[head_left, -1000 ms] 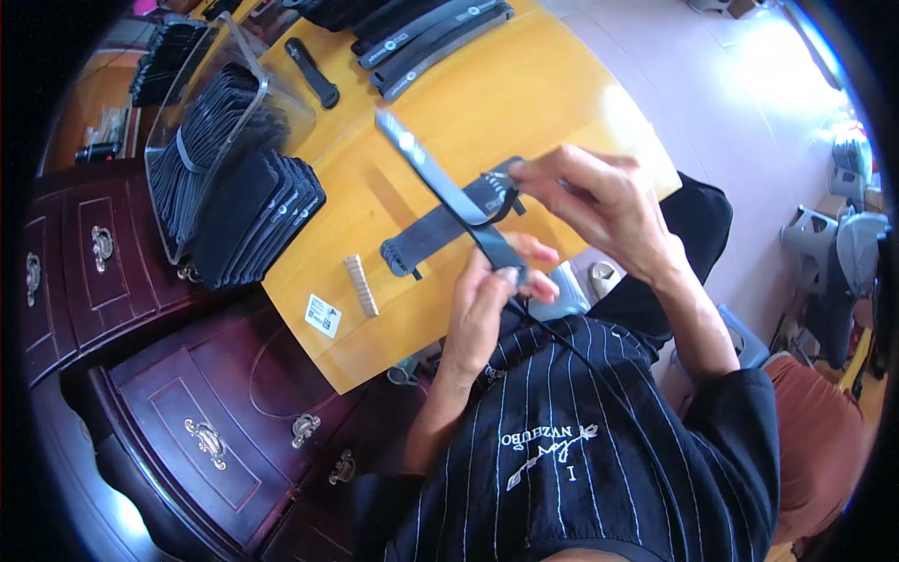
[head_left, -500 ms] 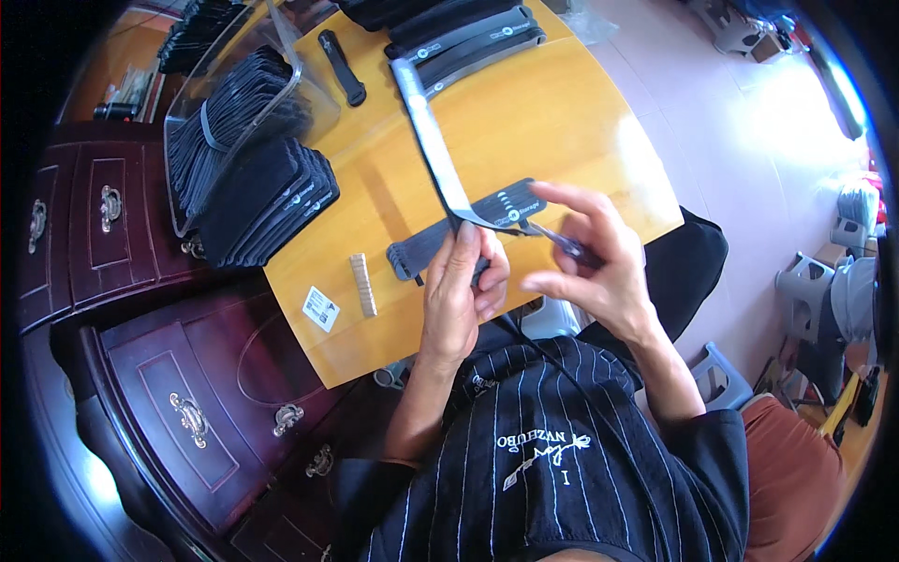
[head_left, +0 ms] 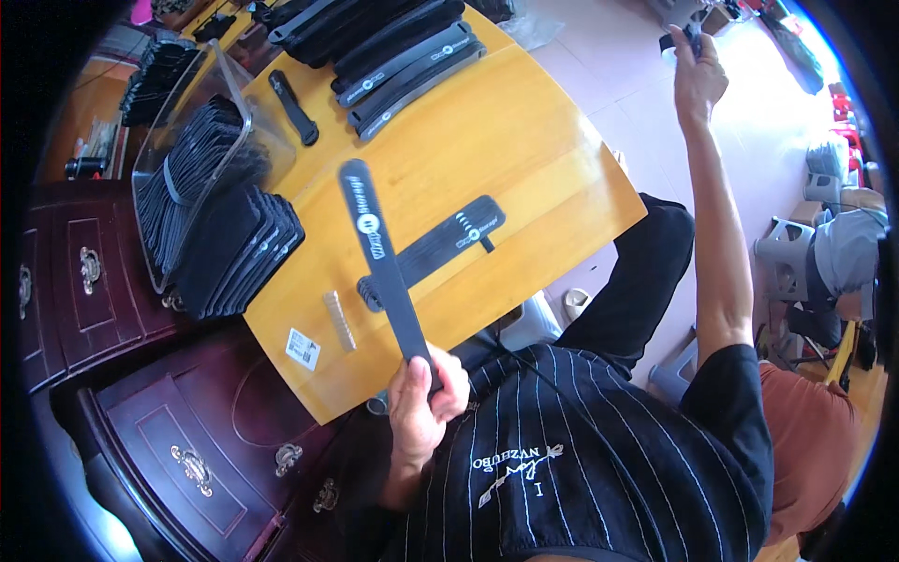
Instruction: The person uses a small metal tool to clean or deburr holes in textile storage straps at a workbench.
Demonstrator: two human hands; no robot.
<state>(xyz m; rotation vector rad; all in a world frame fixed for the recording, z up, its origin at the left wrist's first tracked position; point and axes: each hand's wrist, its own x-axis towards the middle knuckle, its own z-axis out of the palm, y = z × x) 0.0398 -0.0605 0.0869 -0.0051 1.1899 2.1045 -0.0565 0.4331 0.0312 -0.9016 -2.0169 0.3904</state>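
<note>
My left hand (head_left: pixel 421 398) is closed round the lower end of a black strap (head_left: pixel 389 262) with a rounded tip and white print. The strap stands up over the table's near side. Far to the right, my right arm is stretched out, and my right hand (head_left: pixel 700 82) is raised over the floor, its fingers pinched on a small dark-handled tool (head_left: pixel 693 34), mostly hidden. Behind the held strap, a stack of similar straps (head_left: pixel 440 245) lies on the yellow wooden table (head_left: pixel 552 150). To its left are a narrow beige strip (head_left: pixel 340 321) and a white printed label (head_left: pixel 302 348).
A clear plastic bin (head_left: pixel 245 108) with bundled black straps stands on the left, a fanned pile (head_left: pixel 248 253) beside it. More strap bundles (head_left: pixel 403 70) lie at the far edge near a single strap (head_left: pixel 295 110). Dark wooden drawers (head_left: pixel 178 431) border the left; grey stools (head_left: pixel 787 253) stand right.
My right hand has swung from beside the strap far out to the upper right. My left hand has drawn nearer me, and the strap now shows its printed face. The view has shifted.
</note>
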